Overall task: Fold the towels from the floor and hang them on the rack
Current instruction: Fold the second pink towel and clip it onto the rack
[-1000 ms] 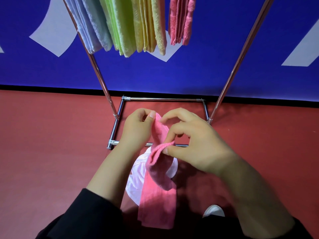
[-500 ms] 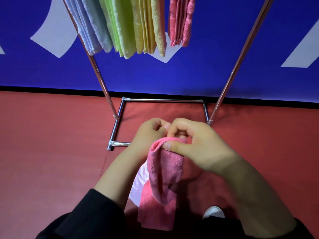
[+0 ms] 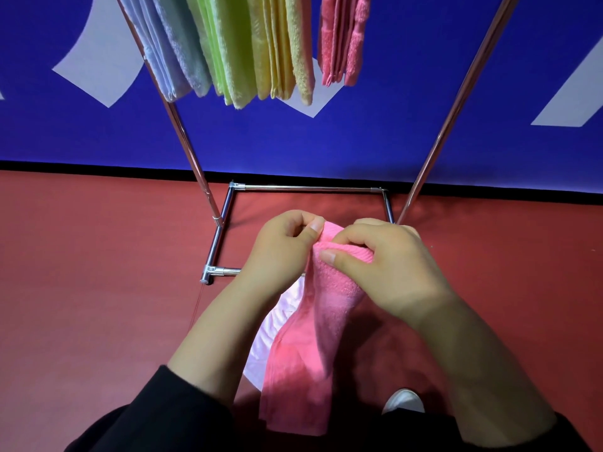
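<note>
A pink towel [image 3: 313, 347] of looped terry hangs in a long narrow band, its lower end at the bottom of the view and its top bunched between both hands. The left hand [image 3: 280, 252] pinches the top edge with thumb against curled fingers; the right hand [image 3: 388, 265] grips the same bunch just beside it, thumb laid across the front. Behind the band, a white towel [image 3: 277, 324] lies on the red floor [image 3: 98, 288]. Beyond stands the chrome rack [image 3: 225, 220], and blue, green, yellow and pink towels [image 3: 248, 47] hang folded on it above.
</note>
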Tool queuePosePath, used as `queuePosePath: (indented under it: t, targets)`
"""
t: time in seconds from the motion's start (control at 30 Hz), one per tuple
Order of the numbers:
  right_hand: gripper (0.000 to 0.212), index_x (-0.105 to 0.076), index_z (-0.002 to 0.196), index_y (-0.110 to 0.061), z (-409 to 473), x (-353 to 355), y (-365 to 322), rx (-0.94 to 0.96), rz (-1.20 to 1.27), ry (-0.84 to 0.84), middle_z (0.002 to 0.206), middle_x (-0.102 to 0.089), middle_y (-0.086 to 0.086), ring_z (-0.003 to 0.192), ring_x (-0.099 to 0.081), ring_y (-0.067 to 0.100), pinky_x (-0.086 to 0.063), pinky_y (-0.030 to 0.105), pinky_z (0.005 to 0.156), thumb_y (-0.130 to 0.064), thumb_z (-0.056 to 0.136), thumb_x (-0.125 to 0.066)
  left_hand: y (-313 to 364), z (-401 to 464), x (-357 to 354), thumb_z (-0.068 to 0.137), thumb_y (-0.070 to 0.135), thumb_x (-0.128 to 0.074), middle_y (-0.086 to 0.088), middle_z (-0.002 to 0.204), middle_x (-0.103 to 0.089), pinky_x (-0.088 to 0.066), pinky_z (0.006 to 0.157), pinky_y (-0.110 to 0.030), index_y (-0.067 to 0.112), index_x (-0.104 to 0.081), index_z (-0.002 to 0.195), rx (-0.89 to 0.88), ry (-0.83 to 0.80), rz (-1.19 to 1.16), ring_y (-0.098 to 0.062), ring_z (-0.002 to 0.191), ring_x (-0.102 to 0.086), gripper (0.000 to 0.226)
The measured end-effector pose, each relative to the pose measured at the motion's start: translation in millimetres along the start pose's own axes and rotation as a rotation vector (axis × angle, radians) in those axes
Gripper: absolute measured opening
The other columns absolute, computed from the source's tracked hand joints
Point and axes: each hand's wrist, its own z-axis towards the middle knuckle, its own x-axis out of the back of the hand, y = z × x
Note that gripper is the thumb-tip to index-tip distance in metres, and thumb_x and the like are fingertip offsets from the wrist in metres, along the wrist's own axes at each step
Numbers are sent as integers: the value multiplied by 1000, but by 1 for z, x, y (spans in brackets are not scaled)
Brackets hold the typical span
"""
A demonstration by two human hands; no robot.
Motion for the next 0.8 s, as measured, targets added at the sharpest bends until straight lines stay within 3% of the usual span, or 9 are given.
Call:
queuePosePath:
  t: [0.17,0.37,0.6,0.8]
  targets:
    - [14,-59,74,-32,1,1,1,1,-38,81,72,-55,-12,71,-51,10,-45,46,83,-43,80,-53,10,-7,-1,95,13,-57,6,72,-65,-46,65,-11,11,-69,85,-54,-1,-94,2,63,-55,16]
    - [22,-64,76,-24,3,0,4,-25,-16,178,73,-59,-9,68,-53,12,-46,44,80,-43,83,-53,15,-11,-1,91,6,-60,13,66,-69,-44,60,-7,8,-70,88,-22,-14,-216,8,59,-58,11]
    - [22,-65,76,-24,2,-1,3,-46,3,209,70,-57,-11,66,-51,9,-46,44,81,-40,83,-52,15,-11,-1,88,8,-64,-1,85,-70,-45,62,-7,3,-70,94,19,-15,-227,7,64,-59,10]
    - [19,-63,74,-25,2,-1,6,-67,5,232,66,-54,-12,66,-49,9,-46,45,81,-39,83,-54,17,-13,-2,87,8,-65,-4,86,-72,-47,66,-10,2,-69,91,-27,-45,-221,1,71,-63,8]
